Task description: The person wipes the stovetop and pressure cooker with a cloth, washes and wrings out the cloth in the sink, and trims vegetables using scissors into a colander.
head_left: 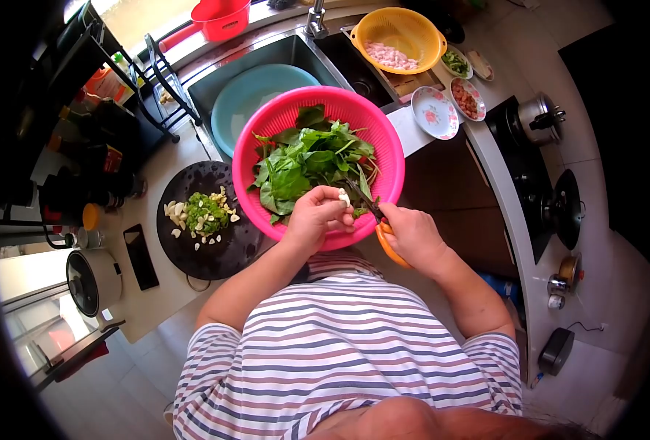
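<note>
My left hand is closed over the near rim of a pink plastic colander. Between its fingertips is a small white piece, perhaps garlic or a stem end; I cannot tell which. My right hand grips scissors with orange handles. Their dark blades point up and left, close to the white piece; whether they touch it is unclear. Loose leafy greens fill the colander beyond both hands.
To the left, a round black board bears chopped greens and garlic, beside a phone. A blue basin sits in the sink. A yellow colander, small dishes and a stove stand right.
</note>
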`<action>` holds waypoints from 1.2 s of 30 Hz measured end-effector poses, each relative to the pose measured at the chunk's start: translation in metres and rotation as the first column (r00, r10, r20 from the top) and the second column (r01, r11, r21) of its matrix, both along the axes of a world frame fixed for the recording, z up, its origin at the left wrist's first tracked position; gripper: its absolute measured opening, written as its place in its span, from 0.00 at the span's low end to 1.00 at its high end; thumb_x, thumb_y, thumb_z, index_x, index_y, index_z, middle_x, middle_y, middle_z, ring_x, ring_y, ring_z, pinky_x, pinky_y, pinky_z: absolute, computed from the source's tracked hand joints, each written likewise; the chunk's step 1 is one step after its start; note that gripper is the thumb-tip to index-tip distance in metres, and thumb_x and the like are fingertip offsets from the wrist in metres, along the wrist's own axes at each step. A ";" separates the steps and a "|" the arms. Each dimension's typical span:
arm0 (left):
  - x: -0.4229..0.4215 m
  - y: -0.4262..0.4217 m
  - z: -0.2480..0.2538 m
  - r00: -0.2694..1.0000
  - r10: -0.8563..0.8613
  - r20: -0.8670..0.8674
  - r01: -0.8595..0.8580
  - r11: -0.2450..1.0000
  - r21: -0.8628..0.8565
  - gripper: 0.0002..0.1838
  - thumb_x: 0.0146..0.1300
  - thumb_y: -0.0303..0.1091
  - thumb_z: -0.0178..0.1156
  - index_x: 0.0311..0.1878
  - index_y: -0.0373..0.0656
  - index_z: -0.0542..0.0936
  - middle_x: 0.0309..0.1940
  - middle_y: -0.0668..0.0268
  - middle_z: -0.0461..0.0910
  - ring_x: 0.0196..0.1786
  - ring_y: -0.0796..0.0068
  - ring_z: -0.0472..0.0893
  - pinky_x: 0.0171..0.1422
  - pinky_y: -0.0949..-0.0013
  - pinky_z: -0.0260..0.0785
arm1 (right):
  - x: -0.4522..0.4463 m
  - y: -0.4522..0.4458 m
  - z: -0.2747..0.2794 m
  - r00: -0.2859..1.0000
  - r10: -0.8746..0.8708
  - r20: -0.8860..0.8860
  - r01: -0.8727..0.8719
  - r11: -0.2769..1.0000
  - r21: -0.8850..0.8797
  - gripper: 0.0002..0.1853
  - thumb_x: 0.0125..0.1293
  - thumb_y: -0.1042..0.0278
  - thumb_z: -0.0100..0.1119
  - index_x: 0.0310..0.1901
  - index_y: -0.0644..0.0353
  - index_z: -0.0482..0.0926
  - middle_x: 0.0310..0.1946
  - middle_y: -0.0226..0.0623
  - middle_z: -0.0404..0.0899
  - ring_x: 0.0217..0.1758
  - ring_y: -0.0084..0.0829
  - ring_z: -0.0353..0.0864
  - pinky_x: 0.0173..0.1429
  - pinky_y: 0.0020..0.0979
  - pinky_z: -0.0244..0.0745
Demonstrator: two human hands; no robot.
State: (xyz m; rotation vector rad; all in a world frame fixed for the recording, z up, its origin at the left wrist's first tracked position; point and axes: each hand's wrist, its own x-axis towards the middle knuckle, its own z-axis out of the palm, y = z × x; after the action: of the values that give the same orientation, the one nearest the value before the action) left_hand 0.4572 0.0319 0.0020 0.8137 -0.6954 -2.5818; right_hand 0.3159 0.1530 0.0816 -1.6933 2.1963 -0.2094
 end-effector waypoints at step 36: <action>-0.011 -0.026 -0.004 0.817 -0.070 0.573 0.539 -0.265 -0.800 0.04 0.49 0.31 0.56 0.27 0.42 0.78 0.22 0.58 0.78 0.28 0.58 0.80 0.30 0.60 0.70 | -0.015 0.002 -0.001 0.997 0.018 0.079 -0.012 0.997 -0.070 0.09 0.54 0.67 0.55 0.34 0.59 0.68 0.22 0.43 0.75 0.29 0.47 0.77 0.31 0.44 0.70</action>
State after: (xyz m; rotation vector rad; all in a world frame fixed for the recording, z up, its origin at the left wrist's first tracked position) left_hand 0.4465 0.0062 -0.0018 0.3568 -2.8424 -1.0676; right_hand 0.3011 0.1549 0.0803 -1.7072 2.1406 -0.3468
